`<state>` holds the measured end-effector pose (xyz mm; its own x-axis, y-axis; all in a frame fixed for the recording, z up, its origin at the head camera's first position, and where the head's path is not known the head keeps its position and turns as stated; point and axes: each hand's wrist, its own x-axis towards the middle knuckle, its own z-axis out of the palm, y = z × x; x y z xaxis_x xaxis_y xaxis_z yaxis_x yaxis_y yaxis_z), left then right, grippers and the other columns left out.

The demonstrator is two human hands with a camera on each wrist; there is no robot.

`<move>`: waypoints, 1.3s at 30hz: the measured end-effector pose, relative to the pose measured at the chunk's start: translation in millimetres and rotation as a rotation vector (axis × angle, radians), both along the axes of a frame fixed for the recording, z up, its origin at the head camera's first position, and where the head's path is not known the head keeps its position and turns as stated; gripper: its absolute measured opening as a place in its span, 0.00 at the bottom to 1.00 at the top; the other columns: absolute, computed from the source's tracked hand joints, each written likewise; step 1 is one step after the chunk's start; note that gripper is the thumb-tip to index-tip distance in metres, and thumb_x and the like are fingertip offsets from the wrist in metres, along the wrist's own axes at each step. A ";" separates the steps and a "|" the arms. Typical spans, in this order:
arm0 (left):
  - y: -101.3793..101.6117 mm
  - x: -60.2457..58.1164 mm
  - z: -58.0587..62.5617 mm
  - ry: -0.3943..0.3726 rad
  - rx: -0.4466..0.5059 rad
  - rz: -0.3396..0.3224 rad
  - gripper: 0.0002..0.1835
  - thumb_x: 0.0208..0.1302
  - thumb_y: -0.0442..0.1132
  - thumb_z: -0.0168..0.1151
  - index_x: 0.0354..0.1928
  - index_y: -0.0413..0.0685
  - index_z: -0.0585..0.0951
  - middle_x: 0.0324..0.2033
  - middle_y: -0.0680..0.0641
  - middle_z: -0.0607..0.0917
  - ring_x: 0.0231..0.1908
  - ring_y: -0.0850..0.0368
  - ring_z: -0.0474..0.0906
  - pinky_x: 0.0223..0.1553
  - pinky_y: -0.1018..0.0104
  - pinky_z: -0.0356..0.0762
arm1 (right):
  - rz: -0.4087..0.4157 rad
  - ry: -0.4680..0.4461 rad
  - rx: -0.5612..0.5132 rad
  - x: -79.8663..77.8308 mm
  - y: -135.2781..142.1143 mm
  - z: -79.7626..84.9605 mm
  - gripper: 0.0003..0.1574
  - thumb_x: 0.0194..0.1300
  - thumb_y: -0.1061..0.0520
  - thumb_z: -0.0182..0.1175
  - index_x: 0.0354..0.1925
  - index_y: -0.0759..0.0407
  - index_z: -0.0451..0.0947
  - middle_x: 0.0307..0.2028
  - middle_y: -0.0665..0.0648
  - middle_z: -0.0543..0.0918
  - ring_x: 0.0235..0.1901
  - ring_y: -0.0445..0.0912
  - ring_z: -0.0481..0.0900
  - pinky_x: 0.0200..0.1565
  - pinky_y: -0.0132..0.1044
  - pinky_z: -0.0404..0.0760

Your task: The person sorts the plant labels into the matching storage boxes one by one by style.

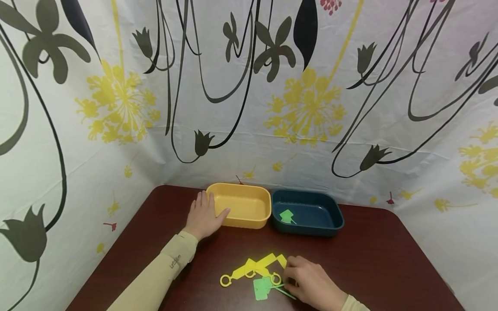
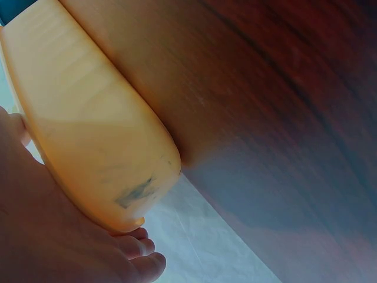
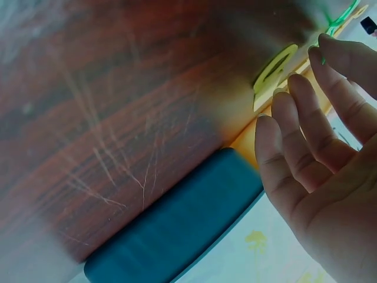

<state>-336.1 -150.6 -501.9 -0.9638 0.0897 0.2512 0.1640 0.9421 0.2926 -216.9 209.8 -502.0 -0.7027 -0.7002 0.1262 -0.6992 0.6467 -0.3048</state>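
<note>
We rest our left hand [image 1: 203,219], fingers extended, on the yellow bin [image 1: 246,222]; our right hand [image 1: 309,280] bends beside the green pieces [image 1: 261,289] on the desk [image 1: 373,259], whether pinching one we cannot tell.

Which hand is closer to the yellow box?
Left. The left hand rests on the left end of the yellow box. The right hand is apart from it, nearer the person, beside the yellow pieces on the table.
</note>
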 end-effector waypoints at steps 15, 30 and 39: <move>-0.3 0.1 0.7 -0.013 0.000 -0.001 0.55 0.69 0.73 0.43 0.76 0.29 0.52 0.75 0.27 0.51 0.75 0.32 0.45 0.72 0.40 0.47 | 0.008 0.040 -0.021 2.7 2.2 12.3 0.12 0.59 0.56 0.74 0.31 0.35 0.85 0.30 0.35 0.73 0.30 0.31 0.67 0.26 0.27 0.71; 0.0 0.5 0.1 0.004 -0.002 0.001 0.55 0.69 0.73 0.44 0.76 0.28 0.52 0.74 0.27 0.53 0.75 0.32 0.46 0.72 0.40 0.48 | 0.001 0.021 -0.034 3.5 5.0 16.9 0.13 0.59 0.57 0.74 0.31 0.35 0.85 0.30 0.36 0.74 0.30 0.31 0.67 0.26 0.27 0.72; 1.2 2.1 1.9 -0.009 -0.002 0.006 0.55 0.69 0.72 0.44 0.76 0.28 0.51 0.74 0.27 0.53 0.75 0.32 0.46 0.72 0.40 0.48 | -0.005 0.014 -0.038 2.3 6.0 21.8 0.12 0.57 0.56 0.76 0.31 0.36 0.86 0.29 0.36 0.73 0.30 0.32 0.68 0.27 0.27 0.72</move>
